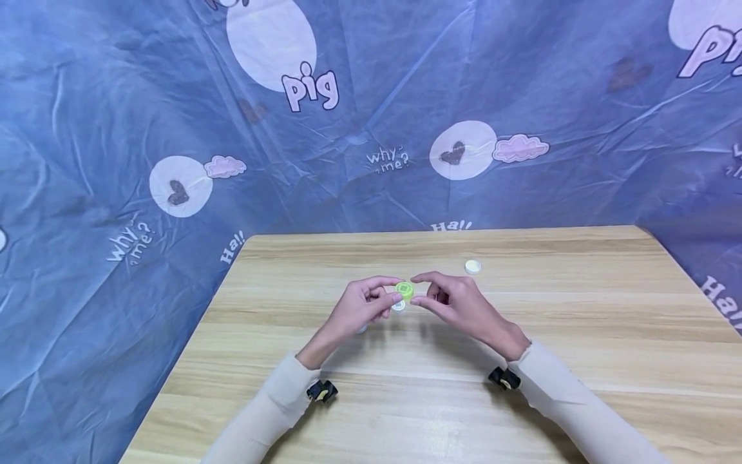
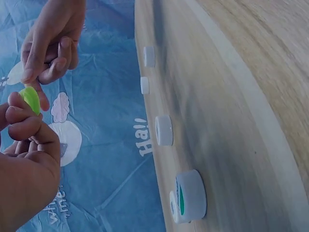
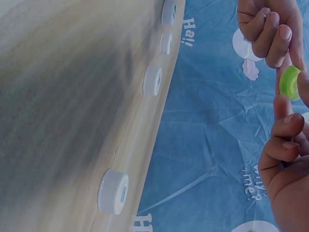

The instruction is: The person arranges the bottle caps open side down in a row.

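Between its thumb and index finger, my left hand pinches a small round lime-green cap above the table, its patterned face turned up in the head view. Opposite it, my right hand has thumb and index fingertips spread at the cap's right edge; whether they touch it is hard to tell. The right hand's other fingers are curled in. Partly hidden under the left fingers, a white round cap lies on the table. Another white cap sits beyond the right hand.
The wooden table has a far edge against a blue printed cloth. In the left wrist view, a larger white round piece with green on its face stands near other white pieces. Both forearms carry small black wrist devices.
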